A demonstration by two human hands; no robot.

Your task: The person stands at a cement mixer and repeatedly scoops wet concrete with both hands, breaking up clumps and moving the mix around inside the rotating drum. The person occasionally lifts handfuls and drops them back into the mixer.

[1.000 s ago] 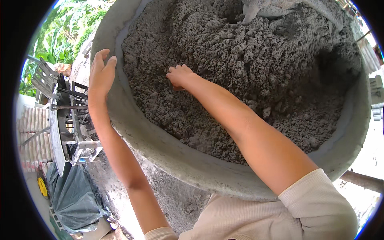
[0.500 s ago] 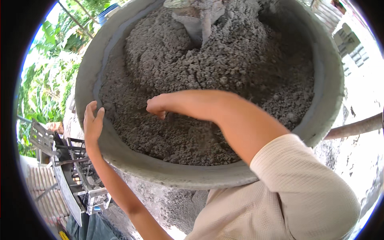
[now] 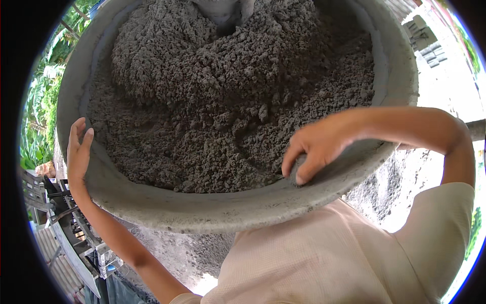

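Observation:
A wide round concrete tub [image 3: 202,215] holds a heap of damp, crumbly grey mortar mix [image 3: 192,147]. At the tub's left rim rests my left hand [image 3: 80,152], fingers stretched and holding nothing. My right hand [image 3: 321,147] is low at the near right inner wall, its fingers curled round a small grey lump [image 3: 299,167]. Most of the lump is hidden behind the fingers, so I cannot tell whether it is packed mix or a stone. The fingertips touch or nearly touch the inner wall.
A grey-crusted central post [image 3: 220,10] stands in the mix at the far side. Dark metal frames [image 3: 86,238] lie left below the tub. Grey stacked blocks [image 3: 425,40] stand far right, with a pole [image 3: 476,130] behind my right arm.
My right hand has swept from the left-middle of the mix to the near right wall. The left hand stays on the rim. The view has shifted, placing the tub farther left and higher.

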